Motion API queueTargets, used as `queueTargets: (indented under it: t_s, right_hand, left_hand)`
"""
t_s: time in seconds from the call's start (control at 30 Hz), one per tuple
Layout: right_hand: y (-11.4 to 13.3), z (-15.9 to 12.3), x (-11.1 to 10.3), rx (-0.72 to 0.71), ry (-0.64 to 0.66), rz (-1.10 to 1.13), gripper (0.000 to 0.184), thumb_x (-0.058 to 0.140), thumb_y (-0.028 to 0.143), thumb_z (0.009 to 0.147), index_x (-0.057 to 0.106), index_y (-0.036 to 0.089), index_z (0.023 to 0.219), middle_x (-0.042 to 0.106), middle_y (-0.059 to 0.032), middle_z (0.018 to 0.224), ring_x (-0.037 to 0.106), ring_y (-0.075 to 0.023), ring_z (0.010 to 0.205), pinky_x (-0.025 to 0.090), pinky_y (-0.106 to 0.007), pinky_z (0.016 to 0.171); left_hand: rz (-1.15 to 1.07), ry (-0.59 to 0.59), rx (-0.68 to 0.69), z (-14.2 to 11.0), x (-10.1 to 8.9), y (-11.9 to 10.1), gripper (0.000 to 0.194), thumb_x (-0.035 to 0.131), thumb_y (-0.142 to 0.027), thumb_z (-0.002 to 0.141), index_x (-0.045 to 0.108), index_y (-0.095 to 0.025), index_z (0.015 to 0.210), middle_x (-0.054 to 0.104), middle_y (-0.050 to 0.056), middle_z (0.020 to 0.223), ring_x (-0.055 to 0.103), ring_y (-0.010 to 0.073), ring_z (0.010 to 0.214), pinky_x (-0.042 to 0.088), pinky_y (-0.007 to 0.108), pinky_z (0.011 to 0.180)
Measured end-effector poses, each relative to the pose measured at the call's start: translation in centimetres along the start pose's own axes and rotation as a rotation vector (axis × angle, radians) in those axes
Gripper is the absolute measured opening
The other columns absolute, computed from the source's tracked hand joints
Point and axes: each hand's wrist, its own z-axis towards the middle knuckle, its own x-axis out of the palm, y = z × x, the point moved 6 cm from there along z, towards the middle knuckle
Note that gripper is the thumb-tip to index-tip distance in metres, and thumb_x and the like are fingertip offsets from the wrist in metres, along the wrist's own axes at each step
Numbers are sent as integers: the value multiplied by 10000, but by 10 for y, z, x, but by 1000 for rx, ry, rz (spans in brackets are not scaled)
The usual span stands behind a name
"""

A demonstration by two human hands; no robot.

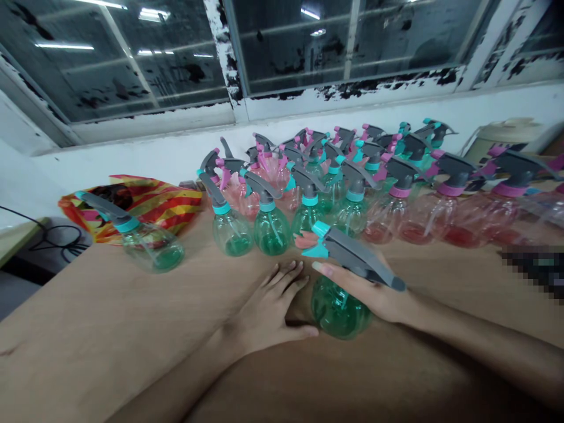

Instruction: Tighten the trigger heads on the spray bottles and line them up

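My right hand (374, 291) is wrapped round the neck of a green spray bottle (341, 314) with a grey and turquoise trigger head. The bottle stands nearly upright at the near side of the table, with green showing in its lower part. Just left of it, my left hand (273, 308) rests on the tabletop with its fingers spread and nothing in them. Its thumb points toward the bottle's side; whether they touch I cannot tell. Beyond my hands stand more green spray bottles (272, 232) and, to the right, pink spray bottles (416, 226) in crowded rows.
A single green spray bottle (154, 249) leans at the left, before a red and yellow plastic bag (171, 205). Black cables (66, 238) hang beyond the wooden table's (88, 305) left edge. A beige container (502, 141) stands at the back right, under the windows (352, 47).
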Motion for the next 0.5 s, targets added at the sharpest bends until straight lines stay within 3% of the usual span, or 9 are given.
queueTargets:
  t_s: [0.2,0.37,0.5]
  right_hand:
    - [-5,0,1,25,24,-39,216,581,332,871,644,256,1063,705,-18,977,675,-179,797,546,-325,715]
    - [-2,2,0,-19,15,-75,137,568,368,876,640,257,908,677,-11,923,646,-176,842,518,-310,704]
    - [-4,3,-1,-11,4,-100,154,566,388,872,614,250,823,629,7,799,613,-148,724,497,-291,650]
  left_hand:
    - [27,-3,11,0,1,0,903,512,-730,786,334,-124,1432,324,150,1500,218,314,1407,162,502,1143]
    - [49,-4,14,0,-1,-1,892,509,-738,781,352,-142,1425,341,135,1495,228,297,1407,159,486,1146]
    - [42,7,6,1,-3,-1,899,528,-729,777,339,-144,1432,331,138,1499,244,301,1401,181,485,1139]
